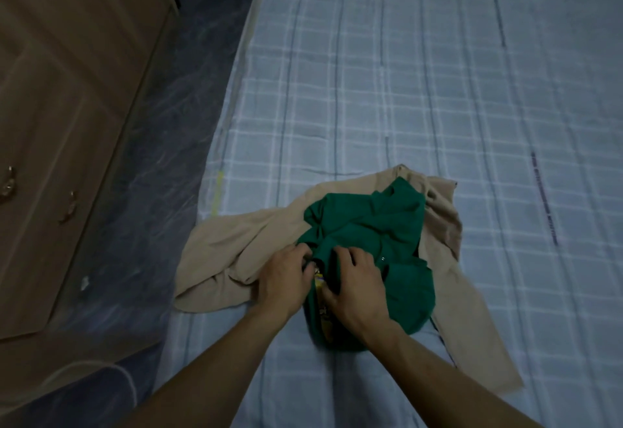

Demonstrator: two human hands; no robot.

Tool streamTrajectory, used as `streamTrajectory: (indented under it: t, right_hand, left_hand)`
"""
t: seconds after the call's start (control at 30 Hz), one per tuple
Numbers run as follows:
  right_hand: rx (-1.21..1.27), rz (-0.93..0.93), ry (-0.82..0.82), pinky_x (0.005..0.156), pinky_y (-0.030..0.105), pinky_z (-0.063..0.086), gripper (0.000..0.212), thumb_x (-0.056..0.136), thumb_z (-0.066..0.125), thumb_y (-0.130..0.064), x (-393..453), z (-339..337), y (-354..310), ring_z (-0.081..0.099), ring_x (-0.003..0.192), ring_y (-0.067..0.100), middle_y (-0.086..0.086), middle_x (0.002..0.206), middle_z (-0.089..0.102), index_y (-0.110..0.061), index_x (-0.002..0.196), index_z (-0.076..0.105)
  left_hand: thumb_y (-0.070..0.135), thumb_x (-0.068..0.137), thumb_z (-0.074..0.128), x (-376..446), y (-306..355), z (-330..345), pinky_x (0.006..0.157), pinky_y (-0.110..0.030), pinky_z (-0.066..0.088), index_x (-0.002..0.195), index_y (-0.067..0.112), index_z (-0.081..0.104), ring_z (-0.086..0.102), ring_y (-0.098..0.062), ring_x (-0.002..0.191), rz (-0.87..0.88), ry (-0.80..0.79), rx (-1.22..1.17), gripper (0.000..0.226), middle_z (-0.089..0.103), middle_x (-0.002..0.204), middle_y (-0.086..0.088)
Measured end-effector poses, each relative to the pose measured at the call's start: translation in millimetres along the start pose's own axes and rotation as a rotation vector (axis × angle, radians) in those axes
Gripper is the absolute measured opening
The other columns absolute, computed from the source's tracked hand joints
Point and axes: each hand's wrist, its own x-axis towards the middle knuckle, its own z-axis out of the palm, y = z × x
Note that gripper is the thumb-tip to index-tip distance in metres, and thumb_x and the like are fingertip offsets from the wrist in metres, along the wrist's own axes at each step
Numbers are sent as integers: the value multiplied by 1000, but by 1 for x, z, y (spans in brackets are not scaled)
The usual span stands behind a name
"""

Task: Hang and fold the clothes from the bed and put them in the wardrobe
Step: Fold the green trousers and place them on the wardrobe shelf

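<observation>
The bed (421, 73) fills most of my view, covered in a pale blue checked sheet with thin dark lines running away from me. To its left a strip of dark marbled floor (175, 144) separates it from the wardrobe (60, 97), whose brown doors carry metal handles (69, 206); the wardrobe is cut off by the left edge, so I see only part of its front.

On the near part of the bed lies a beige garment (236, 249), spread crumpled with its long axis running left to right, its left end reaching the bed's edge and its right end trailing toward me. I cannot make out what kind of garment it is.

On top of it sits a green shirt (371, 222), bunched, its long axis running roughly from near me to away. Much of its shape is lost in folds.

My left hand (285, 284) and right hand (357, 284) meet at the shirt's near-left part, both with fingers curled into the green cloth, so each grip is clamped on the shirt.

Between the hands a small yellow patch (319, 281) shows, perhaps a label; any writing on it is too blurred to read.
</observation>
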Motion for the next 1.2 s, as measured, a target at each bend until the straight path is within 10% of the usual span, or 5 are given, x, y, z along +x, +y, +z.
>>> streamTrajectory:
  t: [0.2,0.67,1.2]
  right_hand:
    - [200,-85,148,92,35,49,66,84,63,-32,-3,-32,-5,49,111,20,2,128,43,-27,144,36]
    - [295,-223,418,69,27,46,11,75,70,-13,-53,-245,-11,53,74,13,-4,84,54,-12,85,66]
    - [275,-98,979,66,19,44,8,79,72,-15,-146,-448,-7,57,76,6,-7,77,61,-16,74,66]
  left_hand:
    - [15,82,66,-7,34,-21,68,-36,48,95,15,69,58,-21,79,141,99,-53,13,64,88,-3]
    - [15,83,66,-49,193,-121,71,-26,47,92,18,65,58,-13,80,451,361,-136,10,59,89,5]
    - [71,67,59,-112,341,-176,66,-26,50,98,37,52,56,-4,80,496,437,-290,47,55,94,18]
